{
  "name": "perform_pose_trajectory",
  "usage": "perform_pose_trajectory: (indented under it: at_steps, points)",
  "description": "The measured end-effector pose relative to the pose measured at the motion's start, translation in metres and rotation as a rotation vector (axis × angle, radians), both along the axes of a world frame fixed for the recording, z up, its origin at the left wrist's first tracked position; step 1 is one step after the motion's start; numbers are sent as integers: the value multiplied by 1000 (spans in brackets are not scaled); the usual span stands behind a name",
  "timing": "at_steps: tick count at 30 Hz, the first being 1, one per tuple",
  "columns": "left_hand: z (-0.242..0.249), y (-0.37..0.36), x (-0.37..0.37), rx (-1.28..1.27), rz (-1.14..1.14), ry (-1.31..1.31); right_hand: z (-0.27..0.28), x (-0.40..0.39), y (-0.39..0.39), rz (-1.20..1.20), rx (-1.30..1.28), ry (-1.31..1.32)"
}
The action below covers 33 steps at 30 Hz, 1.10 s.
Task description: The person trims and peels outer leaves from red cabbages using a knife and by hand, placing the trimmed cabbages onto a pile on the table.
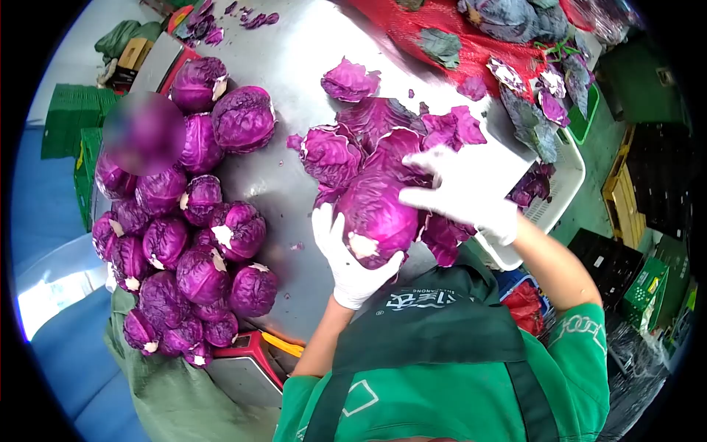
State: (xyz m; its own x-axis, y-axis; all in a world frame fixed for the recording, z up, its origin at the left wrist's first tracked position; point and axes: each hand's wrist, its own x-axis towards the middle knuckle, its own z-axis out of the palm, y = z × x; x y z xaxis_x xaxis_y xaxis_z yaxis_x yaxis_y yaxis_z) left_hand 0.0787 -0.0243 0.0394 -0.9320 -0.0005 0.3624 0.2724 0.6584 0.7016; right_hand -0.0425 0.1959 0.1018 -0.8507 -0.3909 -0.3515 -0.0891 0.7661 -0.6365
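Observation:
A red cabbage (379,214) with a pale cut stem rests in my gloved left hand (350,258), whose fingers and thumb wrap round its lower left side. My gloved right hand (464,193) is at the cabbage's upper right, thumb near its surface and fingers spread over loose leaves. Whether the right hand pinches a leaf cannot be made out. Loose purple leaves (331,156) lie behind and beside the cabbage on the metal table (276,199). A separate leaf piece (350,79) lies farther back.
Many red cabbages (201,272) are heaped on the left. A red mesh bag (398,37) with dark leaves lies at the back right. A white crate (571,188) stands right of the table. A yellow-handled tool (282,344) lies by the near edge.

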Motion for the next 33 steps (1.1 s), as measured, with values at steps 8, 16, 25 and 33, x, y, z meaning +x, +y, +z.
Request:
perform_pose_trajectory:
  at_steps: [8, 16, 25, 33]
  points:
    - [55, -7, -56, -307, -284, -295, -66, 50, -7, -384, -607, -310]
    - [41, -67, -101, 638, -175, -670, -83, 48, 6, -312, -455, -96]
    - [3, -83, -89, 1669, 154, -735, -85, 36, 80, -395, -567, -34]
    - [32, 4, -69, 147, -245, -179, -59, 28, 258, -530, -67, 168]
